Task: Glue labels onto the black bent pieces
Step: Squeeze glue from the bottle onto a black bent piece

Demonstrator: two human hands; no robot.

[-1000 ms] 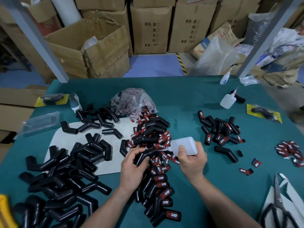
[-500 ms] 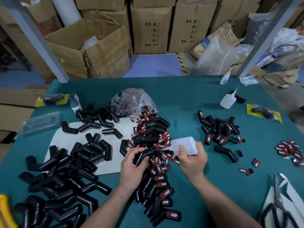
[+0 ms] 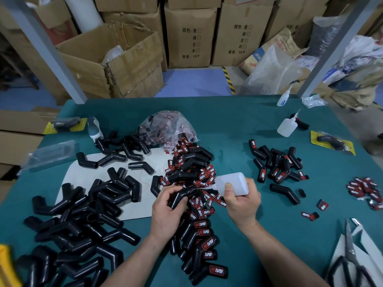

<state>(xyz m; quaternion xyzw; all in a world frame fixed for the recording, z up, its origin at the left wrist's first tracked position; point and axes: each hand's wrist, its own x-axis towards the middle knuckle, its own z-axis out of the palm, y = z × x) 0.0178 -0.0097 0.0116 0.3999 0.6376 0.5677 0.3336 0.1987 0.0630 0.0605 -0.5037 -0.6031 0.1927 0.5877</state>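
1. Head view: the piece (image 3: pixel 180 196) in work is a black bent tube. It is held above the worktop (image 3: pixel 228 125), just over the heap of red-and-black labels (image 3: pixel 194 172) in front of the person.
2. Handling, as a judgement: the piece looks light, rubbery and smooth, and probably a little squashy. A firm hold on one leg below the bend leaves the other leg free for glue. Wet glue would make that leg slippery.
3. The left hand (image 3: pixel 167 212) grips it that way, with fingers curled round the lower leg and the thumb on top near the bend.
4. The right hand (image 3: pixel 241 201) is wrapped round a translucent glue bottle (image 3: pixel 232 182). The bottle is tipped on its side, and its nozzle points left and meets the upper leg of the piece. Whether glue is flowing is too small to tell.
5. The labels look thin and light, and are probably best pinched by an edge.
6. Bare pieces (image 3: pixel 83 214) lie heaped at the left. Labelled pieces (image 3: pixel 204 245) lie between the forearms.
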